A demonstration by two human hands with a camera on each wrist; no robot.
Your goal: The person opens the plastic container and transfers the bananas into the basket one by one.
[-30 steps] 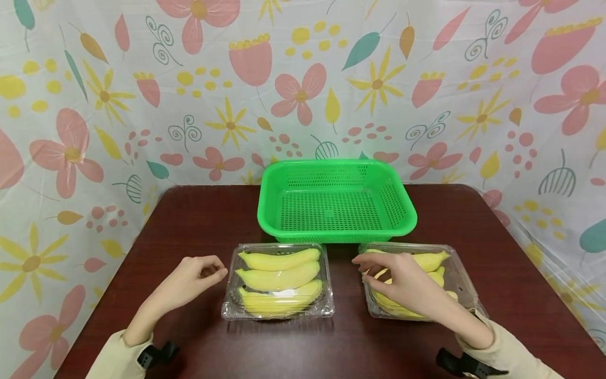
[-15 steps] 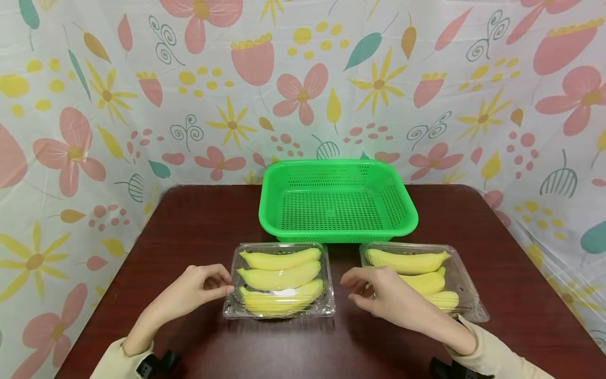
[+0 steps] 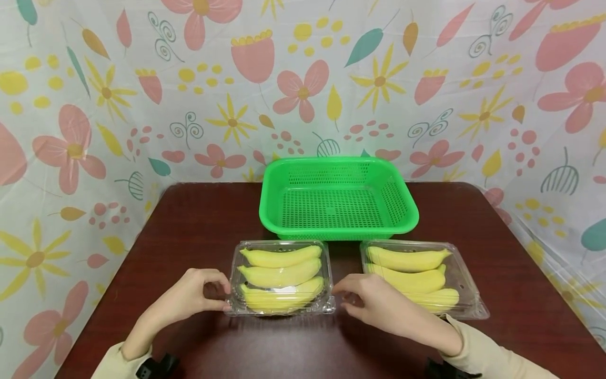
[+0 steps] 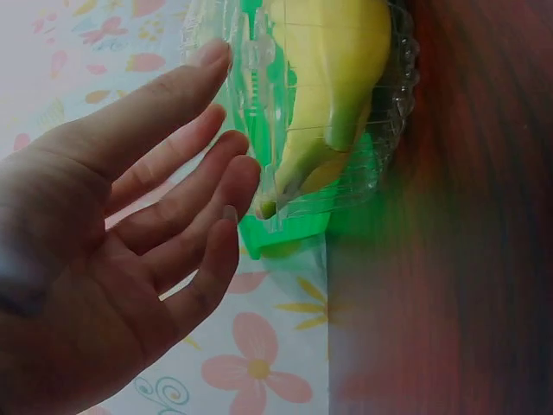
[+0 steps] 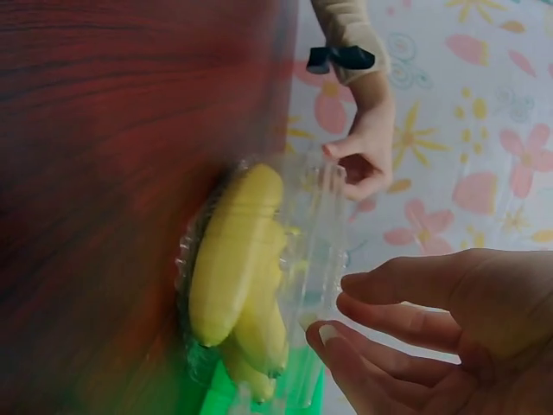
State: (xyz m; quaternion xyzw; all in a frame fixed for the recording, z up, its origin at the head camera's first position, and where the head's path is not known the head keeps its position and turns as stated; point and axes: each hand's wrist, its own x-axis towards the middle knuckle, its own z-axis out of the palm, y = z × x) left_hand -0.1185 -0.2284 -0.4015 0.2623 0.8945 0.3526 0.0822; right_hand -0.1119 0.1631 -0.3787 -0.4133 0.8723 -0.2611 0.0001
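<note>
A clear plastic clamshell box [image 3: 329,302] of bananas [image 3: 279,271] lies on the table between my hands. In the head view my left hand [image 3: 194,292] is at its left edge, thumb and fingers bent loosely and spread apart. The left wrist view shows those fingertips [image 4: 242,177] right beside the box's rim [image 4: 272,164]. My right hand [image 3: 379,302] comes to the box's right edge, overlapping part of a second clear box [image 3: 466,284] of bananas [image 3: 409,259]. The right wrist view has its fingertips [image 5: 328,333] right at the rim, thumb and fingers apart.
Behind both boxes stands a green plastic basket [image 3: 338,231] with nothing in it. The dark red-brown table [image 3: 189,221] carries everything. A floral curtain [image 3: 303,95] hangs behind the table and along its sides.
My right hand has moved left, off the second box to the right edge of the first one. My left hand has come slightly right and down to the left edge.
</note>
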